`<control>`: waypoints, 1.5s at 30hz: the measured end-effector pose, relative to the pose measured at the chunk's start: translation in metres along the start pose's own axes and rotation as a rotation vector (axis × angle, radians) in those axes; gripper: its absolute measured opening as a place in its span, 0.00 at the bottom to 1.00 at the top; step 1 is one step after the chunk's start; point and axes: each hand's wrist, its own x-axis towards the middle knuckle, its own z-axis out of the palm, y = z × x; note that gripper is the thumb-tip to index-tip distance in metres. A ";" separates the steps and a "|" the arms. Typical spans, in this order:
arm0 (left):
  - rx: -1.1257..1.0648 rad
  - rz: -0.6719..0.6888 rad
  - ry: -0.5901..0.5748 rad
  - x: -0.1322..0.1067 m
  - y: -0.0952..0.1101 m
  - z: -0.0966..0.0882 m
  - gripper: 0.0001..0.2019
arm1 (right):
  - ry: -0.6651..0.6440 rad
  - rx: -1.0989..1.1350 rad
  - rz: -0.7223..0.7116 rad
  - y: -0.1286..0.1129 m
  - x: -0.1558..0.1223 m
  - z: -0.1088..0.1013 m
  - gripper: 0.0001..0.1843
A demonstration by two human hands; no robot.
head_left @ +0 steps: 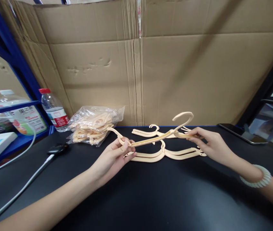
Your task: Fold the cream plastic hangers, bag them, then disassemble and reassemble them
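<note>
Between my hands, above the black table, is a cream plastic clothes hanger [151, 140] with its large hook raised on the right. My left hand [117, 155] is closed around its left end, where a smaller curved piece sticks up. The fingers of my right hand [205, 141] pinch the right end, partly hiding it. Just beneath lies another cream hanger [148, 157] on the table, its arms doubled. Farther back rests a further cream hanger [143, 132], partly covered by the held one.
Clear plastic bags of cream hanger parts [94, 123] lie at the back left, beside a red-capped bottle [54, 110]. A black device on a white cable [39, 170] sits at the left. A phone [242, 133] lies back right. A cardboard wall [199, 70] rises behind the table.
</note>
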 end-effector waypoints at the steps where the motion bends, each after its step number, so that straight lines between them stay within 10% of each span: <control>1: -0.002 0.000 -0.007 -0.001 0.000 0.001 0.08 | 0.002 -0.004 0.000 0.000 0.000 0.000 0.07; 45: 0.148 0.092 0.221 -0.010 -0.013 0.007 0.07 | 0.035 -0.192 -0.158 -0.011 -0.010 0.005 0.10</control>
